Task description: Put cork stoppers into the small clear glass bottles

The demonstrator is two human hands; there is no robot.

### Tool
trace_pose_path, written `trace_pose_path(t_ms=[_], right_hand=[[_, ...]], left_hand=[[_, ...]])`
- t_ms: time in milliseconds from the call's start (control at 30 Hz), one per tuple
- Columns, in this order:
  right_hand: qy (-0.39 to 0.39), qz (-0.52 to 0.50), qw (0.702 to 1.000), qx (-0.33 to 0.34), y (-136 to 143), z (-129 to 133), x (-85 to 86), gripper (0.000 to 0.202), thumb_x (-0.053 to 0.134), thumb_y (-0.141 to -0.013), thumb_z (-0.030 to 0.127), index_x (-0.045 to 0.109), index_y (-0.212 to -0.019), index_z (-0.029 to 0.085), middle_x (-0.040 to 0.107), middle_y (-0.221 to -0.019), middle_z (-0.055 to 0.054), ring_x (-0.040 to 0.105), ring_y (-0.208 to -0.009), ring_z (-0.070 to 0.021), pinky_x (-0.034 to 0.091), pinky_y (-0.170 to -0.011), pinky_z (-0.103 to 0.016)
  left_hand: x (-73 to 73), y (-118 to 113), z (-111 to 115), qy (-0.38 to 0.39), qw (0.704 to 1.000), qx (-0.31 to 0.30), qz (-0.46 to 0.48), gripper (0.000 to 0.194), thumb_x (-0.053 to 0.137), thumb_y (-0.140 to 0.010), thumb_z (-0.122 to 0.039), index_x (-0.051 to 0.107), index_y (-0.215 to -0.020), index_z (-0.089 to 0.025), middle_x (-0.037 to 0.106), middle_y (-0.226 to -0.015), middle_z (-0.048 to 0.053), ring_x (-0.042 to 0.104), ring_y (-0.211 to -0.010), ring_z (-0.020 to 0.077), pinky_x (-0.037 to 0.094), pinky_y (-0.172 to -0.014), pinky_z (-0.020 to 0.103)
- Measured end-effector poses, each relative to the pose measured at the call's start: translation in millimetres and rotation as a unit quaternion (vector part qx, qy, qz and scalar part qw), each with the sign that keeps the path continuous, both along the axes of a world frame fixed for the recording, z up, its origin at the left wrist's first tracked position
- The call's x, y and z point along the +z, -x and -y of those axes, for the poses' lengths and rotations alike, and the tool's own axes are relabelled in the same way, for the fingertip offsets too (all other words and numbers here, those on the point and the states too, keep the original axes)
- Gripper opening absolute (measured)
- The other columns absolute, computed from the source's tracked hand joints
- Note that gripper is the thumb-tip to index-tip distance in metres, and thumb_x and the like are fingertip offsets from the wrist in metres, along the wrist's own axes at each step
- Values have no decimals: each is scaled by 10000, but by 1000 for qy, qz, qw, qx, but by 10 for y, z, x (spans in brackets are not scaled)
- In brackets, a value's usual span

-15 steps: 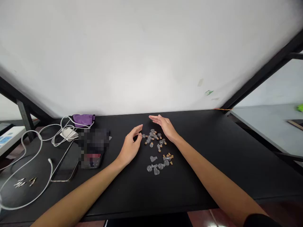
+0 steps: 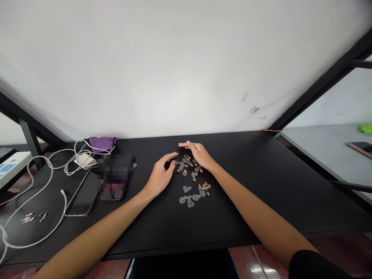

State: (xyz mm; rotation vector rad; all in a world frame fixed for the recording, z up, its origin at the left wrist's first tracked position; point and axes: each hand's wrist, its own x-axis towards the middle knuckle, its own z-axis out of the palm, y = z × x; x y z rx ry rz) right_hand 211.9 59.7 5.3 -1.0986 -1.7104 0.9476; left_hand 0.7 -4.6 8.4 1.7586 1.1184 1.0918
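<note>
Several tiny clear glass bottles with cork stoppers (image 2: pixel 185 173) lie bunched on the black table (image 2: pixel 162 236). My left hand (image 2: pixel 161 170) curves around the left side of this bunch, fingers stretched and thumb apart, its tips beside the nearest bottles. On the far right side my right hand (image 2: pixel 200 153) rests with its fingers extended leftward, its palm edge close to the bottles. Nearer to me lie several uncorked glass bottles (image 2: pixel 195 197). Loose corks (image 2: pixel 208 193) sit at their right. Neither hand grips anything.
At the left are a phone (image 2: pixel 83 193), a second, partly blurred phone (image 2: pixel 116 193), a white cable (image 2: pixel 48 240), a white charger (image 2: pixel 84 160), a purple pouch (image 2: pixel 102 144) and small metal pieces (image 2: pixel 28 218). A white wall (image 2: pixel 174 69) stands behind the table.
My right hand has moved slightly left, closer to the corked bottles, and those bottles sit a little tighter together. My left hand stays nearly in place. The view has shifted slightly.
</note>
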Motion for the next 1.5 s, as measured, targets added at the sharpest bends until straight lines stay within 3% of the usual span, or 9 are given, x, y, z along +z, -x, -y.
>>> trace_pose_path(t_ms=[267,533,600,700,833,933,1000,1167,1500], right_hand=[[-18,73,997,2,21,82,108,459,445,-1066,487,817,-1088,220,749,-1323,-79,648,-1321,-277,421,-1196,-446],[-8,82,996,43,-94,70,153,355,539,-1022,424,750,-1257,262,712,-1386,-60,621,-1340,-271,444,-1162,-447],[-29,67,997,18,-173,112,277,336,581,-996,423,743,-1240,259,714,-1356,-68,671,-1223,-261,498,-1076,-426],[-42,48,997,-38,-300,289,537,300,653,-952,468,749,-1075,213,758,-1006,-68,689,-900,-218,533,-866,-372],[59,135,985,85,-454,685,773,345,700,-917,538,721,-948,195,619,-717,7,535,-662,-146,426,-637,-286],[154,213,951,165,-554,957,775,382,729,-884,564,724,-955,189,552,-640,37,462,-603,-130,367,-574,-268],[171,231,946,148,-606,1082,732,384,723,-886,572,714,-933,191,532,-634,44,443,-598,-127,352,-566,-263],[147,262,950,80,-611,1222,664,350,672,-925,551,706,-902,204,485,-610,50,393,-589,-130,308,-551,-259],[93,370,922,73,-356,1201,706,286,646,-957,485,690,-854,221,605,-641,26,484,-584,-143,311,-572,-270]], left_hand=[[199,-60,189,-143,988,-16,-46,170,542,-1025,-205,681,-1124,-211,685,-1208,72,636,-1135,205,482,-1045,381],[171,-75,311,-277,944,-141,-114,94,551,-1020,-169,635,-988,-196,553,-752,-23,506,-699,127,442,-765,281],[157,-67,325,-265,943,-158,-121,95,553,-1020,-184,641,-986,-198,521,-710,-40,479,-642,109,423,-706,254],[164,-54,345,-222,950,-175,-136,90,573,-1000,-191,659,-978,-207,457,-643,-74,429,-551,77,373,-619,220],[172,-37,336,-171,955,-191,-150,71,606,-978,-208,677,-971,-216,409,-602,-89,407,-518,64,339,-596,207],[162,-30,300,-140,952,-220,-160,47,650,-967,-251,675,-942,-220,382,-589,-92,392,-516,70,322,-587,211],[159,-29,274,-124,947,-241,-171,82,689,-954,-294,668,-920,-223,396,-587,-92,401,-516,72,307,-572,213],[173,-25,226,-93,941,-263,-192,153,744,-926,-363,670,-920,-229,461,-593,-88,456,-535,90,319,-579,223],[168,6,157,-53,940,-292,-166,108,717,-936,-309,703,-922,-203,536,-637,-54,459,-563,110,348,-575,235]])
